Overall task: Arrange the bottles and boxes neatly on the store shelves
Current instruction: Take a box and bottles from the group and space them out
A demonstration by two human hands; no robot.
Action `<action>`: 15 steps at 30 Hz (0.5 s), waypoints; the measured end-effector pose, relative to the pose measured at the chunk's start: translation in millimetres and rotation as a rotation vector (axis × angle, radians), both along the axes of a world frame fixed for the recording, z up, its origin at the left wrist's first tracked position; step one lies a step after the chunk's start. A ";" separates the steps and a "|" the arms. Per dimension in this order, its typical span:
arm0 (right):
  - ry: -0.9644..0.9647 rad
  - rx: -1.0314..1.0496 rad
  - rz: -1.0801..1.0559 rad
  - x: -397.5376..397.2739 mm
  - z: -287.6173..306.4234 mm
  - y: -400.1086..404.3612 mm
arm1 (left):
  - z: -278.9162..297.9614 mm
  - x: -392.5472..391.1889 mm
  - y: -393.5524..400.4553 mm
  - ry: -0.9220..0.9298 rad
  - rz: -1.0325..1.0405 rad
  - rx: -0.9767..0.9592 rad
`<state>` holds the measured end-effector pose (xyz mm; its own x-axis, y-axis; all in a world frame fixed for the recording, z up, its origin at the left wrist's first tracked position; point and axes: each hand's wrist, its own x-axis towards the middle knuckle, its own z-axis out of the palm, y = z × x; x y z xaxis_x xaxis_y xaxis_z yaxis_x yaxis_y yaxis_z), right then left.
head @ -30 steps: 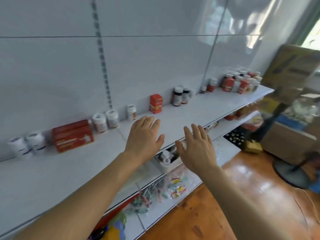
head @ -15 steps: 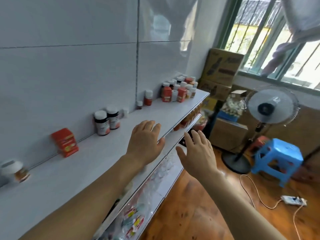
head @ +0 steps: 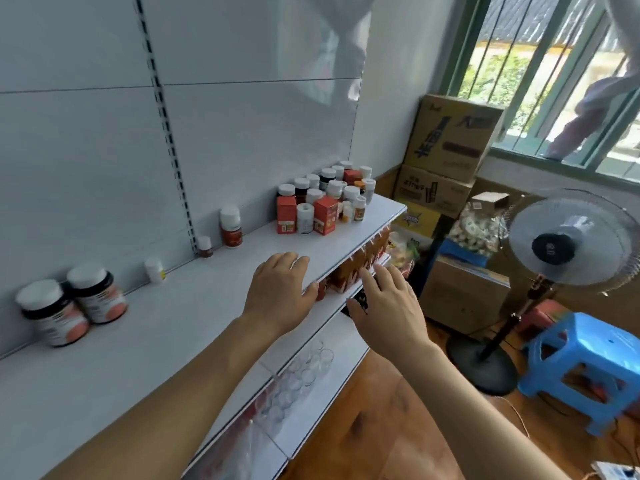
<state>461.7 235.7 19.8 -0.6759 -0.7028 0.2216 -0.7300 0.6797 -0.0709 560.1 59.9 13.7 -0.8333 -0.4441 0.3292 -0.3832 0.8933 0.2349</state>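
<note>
A white shelf (head: 180, 317) runs along the wall. At its far end stands a crowded cluster of white-capped bottles (head: 334, 188) and red boxes (head: 325, 215). A red-brown bottle (head: 231, 226) and a small bottle (head: 204, 246) stand by the wall. Two dark bottles (head: 71, 303) sit at the left, with a tiny white bottle (head: 154, 270) beside them. My left hand (head: 278, 292) hovers over the shelf's front edge, fingers straight, holding nothing. My right hand (head: 388, 306) hangs flat in the air past the shelf edge, also empty.
Lower shelves (head: 311, 382) hold clear glasses and orange packets. Stacked cardboard boxes (head: 446, 150) stand at the shelf's end. A standing fan (head: 568, 244) and a blue plastic stool (head: 585, 368) are on the wooden floor to the right, beneath a barred window.
My view has swung right along the shelf; the far cluster of bottles and boxes is nearer. Both hands stay open and level, moving along with the view.
</note>
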 end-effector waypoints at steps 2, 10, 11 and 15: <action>0.003 -0.009 0.030 -36.6 5.0 -8.1 | 1.2 -27.5 -5.7 -0.006 0.035 0.013; -0.041 0.036 0.198 -163.6 -7.6 -84.7 | -7.4 -128.9 -66.3 -0.015 0.156 0.043; -0.037 0.037 0.215 -177.6 -10.1 -95.3 | -11.8 -142.1 -76.1 -0.014 0.167 0.050; -0.041 0.066 0.271 -235.3 -13.8 -138.1 | -21.6 -198.2 -111.8 -0.006 0.182 0.078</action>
<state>226.4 97.6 6.0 -0.4687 -0.8712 0.1458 -0.8833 0.4641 -0.0662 361.8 -52.0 -7.9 -0.7387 -0.6119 0.2827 -0.5387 0.7880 0.2981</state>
